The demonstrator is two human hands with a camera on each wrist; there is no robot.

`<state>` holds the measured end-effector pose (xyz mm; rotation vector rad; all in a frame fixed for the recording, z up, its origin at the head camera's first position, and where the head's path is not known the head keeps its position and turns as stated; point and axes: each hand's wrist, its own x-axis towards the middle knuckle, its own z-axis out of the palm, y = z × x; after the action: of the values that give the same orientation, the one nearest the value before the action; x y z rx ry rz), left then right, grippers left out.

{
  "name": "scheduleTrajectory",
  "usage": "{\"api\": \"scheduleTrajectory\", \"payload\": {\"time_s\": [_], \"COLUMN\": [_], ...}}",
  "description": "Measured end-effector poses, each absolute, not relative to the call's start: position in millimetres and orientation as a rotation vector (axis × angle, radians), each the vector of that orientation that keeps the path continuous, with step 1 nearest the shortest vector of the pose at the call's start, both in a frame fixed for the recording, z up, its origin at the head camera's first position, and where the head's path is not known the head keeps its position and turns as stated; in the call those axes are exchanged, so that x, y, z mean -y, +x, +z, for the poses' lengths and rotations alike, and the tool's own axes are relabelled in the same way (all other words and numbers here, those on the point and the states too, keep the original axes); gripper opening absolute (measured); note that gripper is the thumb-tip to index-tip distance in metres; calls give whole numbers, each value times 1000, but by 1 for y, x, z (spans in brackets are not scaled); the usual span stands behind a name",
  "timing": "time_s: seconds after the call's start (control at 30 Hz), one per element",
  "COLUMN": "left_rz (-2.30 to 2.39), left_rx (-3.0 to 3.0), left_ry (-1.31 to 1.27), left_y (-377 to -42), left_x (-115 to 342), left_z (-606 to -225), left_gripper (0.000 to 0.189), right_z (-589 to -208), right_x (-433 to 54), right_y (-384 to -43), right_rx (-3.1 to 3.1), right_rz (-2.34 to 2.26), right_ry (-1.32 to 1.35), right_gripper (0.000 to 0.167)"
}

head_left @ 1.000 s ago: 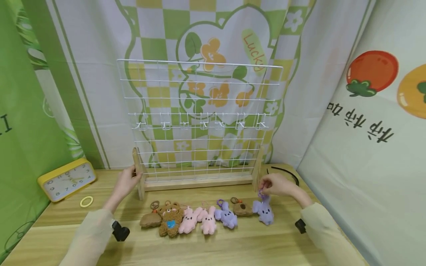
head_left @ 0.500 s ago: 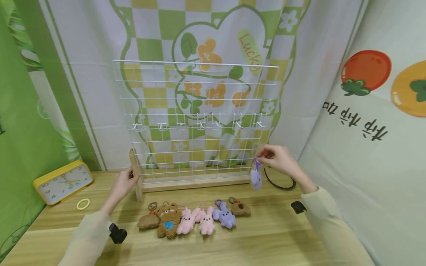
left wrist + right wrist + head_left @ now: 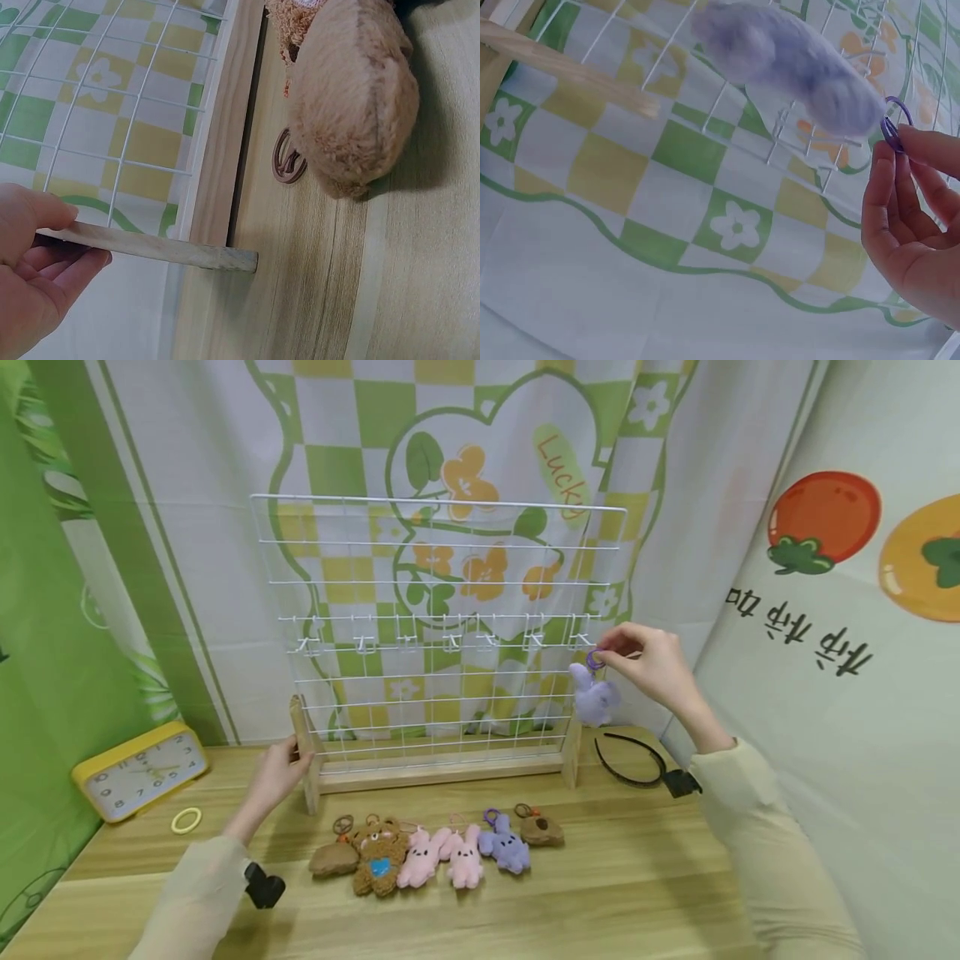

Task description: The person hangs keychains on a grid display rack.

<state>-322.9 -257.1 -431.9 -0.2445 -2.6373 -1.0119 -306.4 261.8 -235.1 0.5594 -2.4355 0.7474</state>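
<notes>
My right hand (image 3: 651,667) pinches the purple ring (image 3: 891,135) of a plush bunny keychain (image 3: 596,700), which dangles beside the right end of the white wire grid rack (image 3: 438,503). Just left of those fingers, at about their height, is the rightmost of several small white hooks (image 3: 581,642) in a row on the grid. My left hand (image 3: 279,774) grips the rack's left wooden upright (image 3: 302,735); in the left wrist view the thumb and fingers lie on either side of this wooden post (image 3: 165,247).
Plush keychains lie in a row in front of the rack: a brown bear (image 3: 380,860), pink bunnies (image 3: 465,860), another purple bunny (image 3: 507,845) and brown lumps (image 3: 542,832). A black headband (image 3: 633,782) is at right; a yellow clock (image 3: 142,772) and yellow ring (image 3: 187,821) at left.
My right hand has lifted the purple bunny keychain from the table's right side up to near the hook row. The left hand stays on the upright.
</notes>
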Motion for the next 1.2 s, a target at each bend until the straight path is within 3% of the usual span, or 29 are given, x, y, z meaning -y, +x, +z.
{"api": "scheduleTrajectory", "payload": {"time_s": [1.2], "left_rz": [-1002], "left_rx": [2620], "left_ry": [-244], "left_y": [-324], "left_x": [258], "left_z": [-435], "left_gripper": [27], "right_z": [-241], "right_x": [-267], "right_y": [-349], "right_rx": [2581], "right_rz": [861], "right_ry": [455], "right_gripper": [21]}}
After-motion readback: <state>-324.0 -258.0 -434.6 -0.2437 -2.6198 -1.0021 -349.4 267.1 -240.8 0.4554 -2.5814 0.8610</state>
